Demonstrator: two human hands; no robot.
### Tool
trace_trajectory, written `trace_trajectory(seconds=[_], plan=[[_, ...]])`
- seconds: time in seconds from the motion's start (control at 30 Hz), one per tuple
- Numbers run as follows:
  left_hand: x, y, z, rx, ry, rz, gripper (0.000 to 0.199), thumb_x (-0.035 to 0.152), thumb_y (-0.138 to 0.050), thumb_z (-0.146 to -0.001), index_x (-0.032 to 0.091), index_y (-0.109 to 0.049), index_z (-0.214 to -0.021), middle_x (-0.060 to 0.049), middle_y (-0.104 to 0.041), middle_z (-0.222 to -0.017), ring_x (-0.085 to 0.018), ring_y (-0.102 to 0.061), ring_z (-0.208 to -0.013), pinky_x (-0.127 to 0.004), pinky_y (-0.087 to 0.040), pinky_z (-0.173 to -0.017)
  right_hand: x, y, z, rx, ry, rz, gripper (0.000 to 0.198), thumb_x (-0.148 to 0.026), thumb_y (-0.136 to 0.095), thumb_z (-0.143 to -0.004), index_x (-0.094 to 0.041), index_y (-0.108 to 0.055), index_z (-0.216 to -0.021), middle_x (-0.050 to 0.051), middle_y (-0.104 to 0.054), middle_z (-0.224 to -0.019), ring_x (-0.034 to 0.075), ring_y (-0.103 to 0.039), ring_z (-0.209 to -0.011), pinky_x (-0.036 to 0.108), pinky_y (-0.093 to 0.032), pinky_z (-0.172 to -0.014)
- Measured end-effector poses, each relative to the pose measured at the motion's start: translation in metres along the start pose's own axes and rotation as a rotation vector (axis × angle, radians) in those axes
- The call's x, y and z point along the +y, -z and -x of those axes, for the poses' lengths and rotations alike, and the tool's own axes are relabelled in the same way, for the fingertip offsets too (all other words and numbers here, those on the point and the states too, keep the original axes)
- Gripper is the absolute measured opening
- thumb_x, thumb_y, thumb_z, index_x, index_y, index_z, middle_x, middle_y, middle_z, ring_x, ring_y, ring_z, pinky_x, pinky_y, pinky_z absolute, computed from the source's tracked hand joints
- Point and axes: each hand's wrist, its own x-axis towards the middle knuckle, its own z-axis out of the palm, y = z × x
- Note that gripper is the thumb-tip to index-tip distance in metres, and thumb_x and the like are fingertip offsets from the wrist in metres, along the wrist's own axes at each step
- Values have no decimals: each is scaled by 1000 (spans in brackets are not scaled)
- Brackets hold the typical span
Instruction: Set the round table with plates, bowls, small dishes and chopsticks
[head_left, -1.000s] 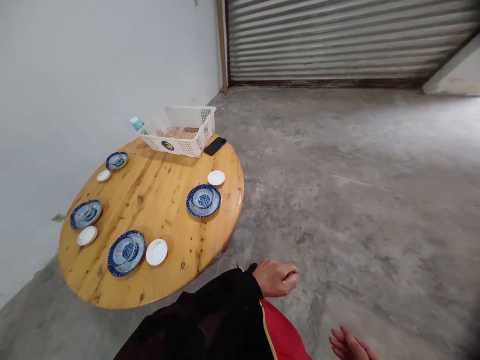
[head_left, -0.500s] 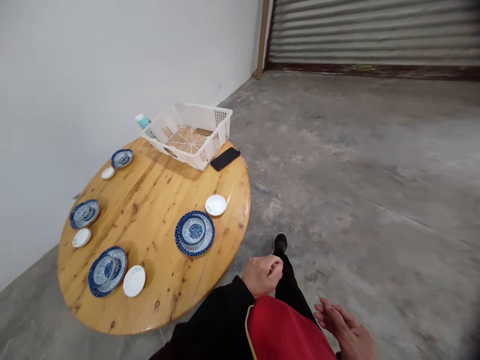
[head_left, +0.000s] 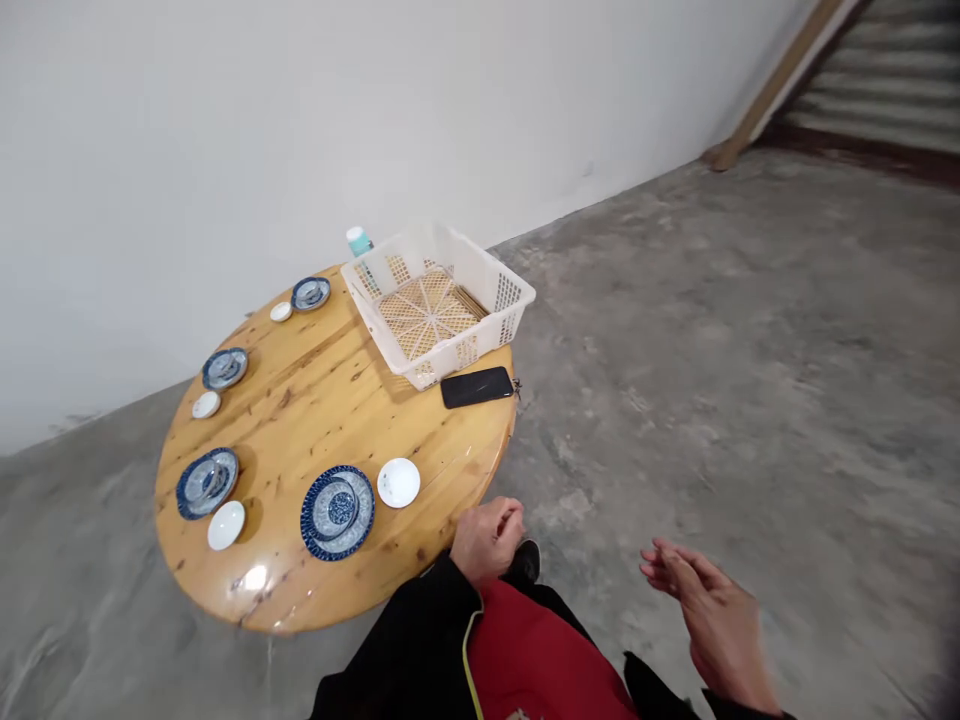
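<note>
White, the nearest shallow bowl (head_left: pixel 399 483) lies ahead-left of the left hand (head_left: pixel 486 541) (fingers curled inward); the right hand (head_left: pixel 716 612), fingers loosely extended, hangs farther off.

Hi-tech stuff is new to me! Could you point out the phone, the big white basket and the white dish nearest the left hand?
Phone (head_left: pixel 478 387): head view, middle of its dark face.
White basket (head_left: pixel 486 340): head view, its near side wall.
White dish (head_left: pixel 399 483): head view, its middle.
</note>
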Motion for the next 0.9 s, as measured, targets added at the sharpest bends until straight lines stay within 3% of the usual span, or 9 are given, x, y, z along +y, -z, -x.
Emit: trace_trajectory(seconds=[0.13,0.27,0.43,0.53,0.63,0.73,0.8,0.9], plan=[[9,11,-28,111,93,-34,22,25,-45,-94,20,-66,-92,0,-72,-73,-12,-66,-62,-21,-49,-61,-54,-29,-50,-160,94,103,55,-62,-75,-65,-15,-71,-93,7,-74,-81,19,-68,-67,32,-58,-65],[18,38,-71,245,99,-43,21,24,-45,-95,20,-66,-96,-1,-74,-78,-12,-68,-66,-22,-51,-65,-109,-63,-73,-264,184,177,52,-64,-71,-68,-18,-71,-93,8,-73,-81,20,-67,-67,35,-58,-69],[19,56,-118,447,50,-2,21,24,-46,-96,18,-65,-101,-2,-75,-80,-13,-71,-66,-23,-54,-67,-215,-106,-85,-352,446,358,40,-59,-65,-76,-23,-71,-94,7,-74,-83,23,-69,-72,38,-57,-74],[15,49,-125,519,87,37,22,25,-46,-98,17,-66,-105,-3,-76,-83,-13,-73,-71,-24,-55,-71,-286,-154,-97,-455,673,519,33,-54,-62,-81,-26,-70,-98,6,-75,-85,26,-71,-80,41,-58,-78],[11,39,-122,519,131,54,22,25,-47,-99,18,-66,-105,-4,-77,-88,-14,-74,-78,-24,-56,-75,-336,-226,-120,-578,895,748,27,-41,-61,-86,-22,-70,-102,8,-77,-98,27,-72,-90,43,-56,-85],[7,33,-118,502,156,45,21,23,-47,-99,19,-67,-105,-4,-78,-91,-15,-75,-80,-23,-57,-77,-350,-307,-156,-679,977,1116,28,-23,-55,-92,-9,-68,-113,17,-74,-112,26,-70,-102,36,-51,-91],[4,34,-116,513,178,29,20,22,-48,-99,19,-67,-105,-4,-78,-91,-15,-75,-81,-24,-58,-78,-343,-354,-182,-624,1020,1417,27,-22,-55,-93,-5,-69,-108,20,-74,-109,27,-68,-101,35,-48,-89],[-3,38,-114,558,231,-9,22,23,-47,-99,20,-67,-107,-4,-78,-90,-16,-75,-83,-24,-59,-80,-319,-400,-217,-614,1049,1629,33,-26,-56,-93,3,-70,-99,25,-73,-99,24,-69,-91,29,-47,-78]])
